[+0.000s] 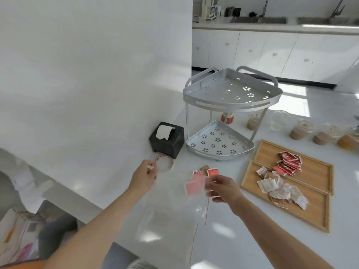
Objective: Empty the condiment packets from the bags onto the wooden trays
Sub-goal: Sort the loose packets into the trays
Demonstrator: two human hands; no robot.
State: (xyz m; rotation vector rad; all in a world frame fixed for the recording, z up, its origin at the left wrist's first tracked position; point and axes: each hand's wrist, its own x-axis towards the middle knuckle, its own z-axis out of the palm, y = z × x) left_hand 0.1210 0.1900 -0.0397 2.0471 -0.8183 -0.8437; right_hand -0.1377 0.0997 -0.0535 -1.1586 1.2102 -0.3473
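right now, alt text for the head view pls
Two hands hold a clear plastic bag with red packets over a white counter: left hand, right hand. To the right, two wooden trays hold piles of packets.

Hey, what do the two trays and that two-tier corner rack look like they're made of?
The two trays look like light wood, maybe bamboo: tan, matte, with a raised rim. The corner rack looks like painted or brushed metal: pale grey, a thin stamped sheet with flower-shaped cut-outs and slim legs. It might be plastic; the picture cannot settle that.
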